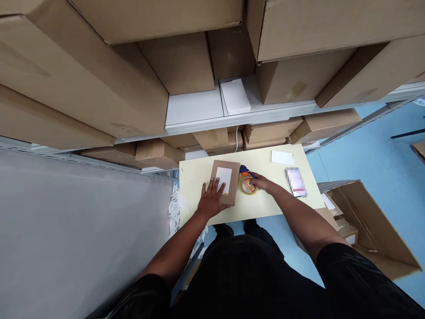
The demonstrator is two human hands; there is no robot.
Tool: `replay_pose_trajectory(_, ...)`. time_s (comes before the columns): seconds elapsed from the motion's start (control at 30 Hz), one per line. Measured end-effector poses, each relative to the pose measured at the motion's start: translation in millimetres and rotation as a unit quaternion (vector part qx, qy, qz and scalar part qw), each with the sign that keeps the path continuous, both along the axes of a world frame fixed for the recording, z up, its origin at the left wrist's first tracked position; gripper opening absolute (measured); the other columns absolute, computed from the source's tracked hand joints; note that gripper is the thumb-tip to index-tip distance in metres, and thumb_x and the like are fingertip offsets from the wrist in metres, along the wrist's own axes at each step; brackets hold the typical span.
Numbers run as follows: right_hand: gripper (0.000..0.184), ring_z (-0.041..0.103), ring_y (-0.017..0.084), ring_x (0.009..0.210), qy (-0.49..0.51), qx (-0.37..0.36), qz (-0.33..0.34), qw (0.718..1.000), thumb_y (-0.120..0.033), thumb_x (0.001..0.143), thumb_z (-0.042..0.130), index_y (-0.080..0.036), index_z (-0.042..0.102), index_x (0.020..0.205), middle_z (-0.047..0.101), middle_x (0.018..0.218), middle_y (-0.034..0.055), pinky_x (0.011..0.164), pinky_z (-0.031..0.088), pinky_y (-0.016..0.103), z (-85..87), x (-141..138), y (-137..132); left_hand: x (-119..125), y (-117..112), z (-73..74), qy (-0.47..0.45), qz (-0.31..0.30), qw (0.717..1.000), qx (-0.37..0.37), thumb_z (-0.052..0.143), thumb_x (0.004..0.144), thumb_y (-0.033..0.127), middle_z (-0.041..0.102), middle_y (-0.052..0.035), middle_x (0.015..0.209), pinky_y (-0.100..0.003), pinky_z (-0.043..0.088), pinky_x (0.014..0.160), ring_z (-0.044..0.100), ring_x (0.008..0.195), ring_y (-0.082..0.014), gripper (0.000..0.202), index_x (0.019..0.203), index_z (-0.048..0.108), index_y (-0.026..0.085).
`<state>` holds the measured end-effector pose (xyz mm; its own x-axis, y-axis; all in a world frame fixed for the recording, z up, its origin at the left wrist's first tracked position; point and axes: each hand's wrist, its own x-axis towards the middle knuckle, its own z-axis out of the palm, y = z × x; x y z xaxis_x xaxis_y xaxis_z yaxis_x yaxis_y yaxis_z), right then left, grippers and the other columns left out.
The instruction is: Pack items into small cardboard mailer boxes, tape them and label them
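Note:
A small brown cardboard box (233, 186) lies on the pale yellow table (195, 177), with a white label (226, 175) on its top. My left hand (211, 199) rests on the box and label, fingers spread. Just right of the box, my right hand (261, 182) grips a tape dispenser (245, 169) with blue and orange parts and a roll of yellowish tape (244, 188). The dispenser's blue end is close to the box's right edge; whether it touches, I cannot tell.
A white card (282, 157) and a phone (295, 181) lie on the table's right side. Shelves with large cartons (186, 62) and a white stack (235, 96) rise behind. A big open carton (381, 235) holding parcels stands right; a grey wall (83, 221) is left.

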<state>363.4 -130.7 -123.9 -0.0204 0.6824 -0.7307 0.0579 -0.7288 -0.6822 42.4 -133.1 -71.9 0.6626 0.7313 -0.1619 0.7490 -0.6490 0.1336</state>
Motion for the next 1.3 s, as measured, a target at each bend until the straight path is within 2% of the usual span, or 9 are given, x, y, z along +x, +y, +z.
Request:
replay_pose_trajectory(0.13,0.073,0.067,0.027,0.101,-0.019,0.031,-0.022,0.999,-0.028,0.067,0.067,-0.024,0.059,0.139,0.075,0.111,0.0036,0.088,0.052,0.036,-3.5,1.4,-16.0,3.6,2.0,-7.7,-0.006,0.028,1.000,0.002,0.065,0.080,0.077,0.013,-0.0135,0.172,-0.062,0.008,0.125,0.006,0.159,-0.0393,0.109,0.165,0.025,0.022)
replay_pose_trajectory(0.27,0.077,0.063,0.030,0.120,-0.009,0.044,-0.037,0.998,-0.031,0.069,0.065,-0.021,0.055,0.145,0.072,0.125,0.0045,0.105,0.047,0.043,-8.8,-0.9,-104.1,6.9,-2.6,-8.0,-0.001,0.050,0.999,-0.015,0.068,0.079,0.074,0.012,-0.0105,0.173,-0.060,0.014,0.125,0.004,0.159,-0.0378,0.111,0.166,0.020,0.025)
replay_pose_trajectory(0.37,0.086,0.065,0.033,0.120,0.008,0.008,-0.021,1.000,-0.031,0.067,0.068,-0.023,0.049,0.151,0.071,0.128,0.0060,0.103,0.050,0.047,-3.7,-3.3,-175.7,9.3,-3.3,-6.4,0.000,0.060,0.998,-0.031,0.069,0.079,0.074,0.010,-0.0097,0.173,-0.058,0.016,0.126,0.003,0.159,-0.0381,0.112,0.166,0.017,0.025)
replay_pose_trajectory(0.43,0.089,0.068,0.033,0.115,0.004,-0.010,0.018,1.000,-0.029,0.069,0.069,-0.024,0.045,0.154,0.072,0.127,0.0072,0.100,0.051,0.047,5.8,-10.5,-200.0,11.8,-3.9,-5.5,0.000,0.063,0.997,-0.036,0.068,0.080,0.073,0.009,-0.0101,0.173,-0.057,0.017,0.126,0.002,0.159,-0.0384,0.112,0.167,0.015,0.025)
replay_pose_trajectory(0.6,0.090,0.068,0.033,0.112,-0.063,0.039,0.185,0.980,-0.033,0.072,0.071,-0.024,0.043,0.157,0.071,0.129,0.0106,0.097,0.050,0.044,26.9,-44.6,-162.8,16.1,-6.2,-3.4,0.003,0.061,0.998,-0.031,0.066,0.082,0.073,0.007,-0.0110,0.173,-0.055,0.020,0.125,-0.001,0.159,-0.0383,0.111,0.167,0.015,0.022)
replay_pose_trajectory(0.8,0.081,0.071,0.036,0.104,-0.150,0.027,0.252,0.956,-0.036,0.060,0.079,-0.024,0.065,0.139,0.075,0.120,0.0134,0.084,0.052,0.041,29.4,-56.5,-109.4,16.6,-6.7,-2.9,0.003,0.053,0.998,-0.037,0.061,0.084,0.075,0.006,-0.0132,0.173,-0.055,0.022,0.125,-0.001,0.159,-0.0391,0.109,0.166,0.017,0.019)
replay_pose_trajectory(1.03,0.065,0.070,0.038,0.106,-0.255,0.164,0.405,0.863,-0.044,0.072,0.072,-0.022,0.065,0.133,0.075,0.118,0.0159,0.085,0.051,0.043,52.6,-127.9,-96.3,30.3,-15.9,-5.0,-0.037,0.076,0.996,-0.035,0.055,0.089,0.073,0.005,-0.0168,0.173,-0.057,0.024,0.123,-0.002,0.159,-0.0399,0.104,0.165,0.016,0.015)
replay_pose_trajectory(1.13,0.063,0.071,0.036,0.105,-0.245,0.145,0.406,0.868,-0.047,0.074,0.070,-0.023,0.064,0.132,0.075,0.116,0.0141,0.081,0.050,0.039,57.9,-126.8,-100.8,29.1,-15.5,-5.7,-0.045,0.076,0.995,-0.038,0.055,0.089,0.073,0.006,-0.0163,0.173,-0.057,0.025,0.123,0.000,0.159,-0.0393,0.102,0.165,0.017,0.016)
replay_pose_trajectory(1.3,0.052,0.070,0.031,0.091,-0.227,0.093,0.241,0.939,-0.030,0.068,0.071,-0.024,0.067,0.119,0.076,0.099,0.0086,0.076,0.046,0.035,48.5,-47.0,-147.4,25.8,-16.2,-10.4,-0.057,0.078,0.995,-0.035,0.055,0.087,0.075,0.007,-0.0148,0.173,-0.058,0.025,0.122,0.002,0.159,-0.0396,0.104,0.166,0.015,0.019)
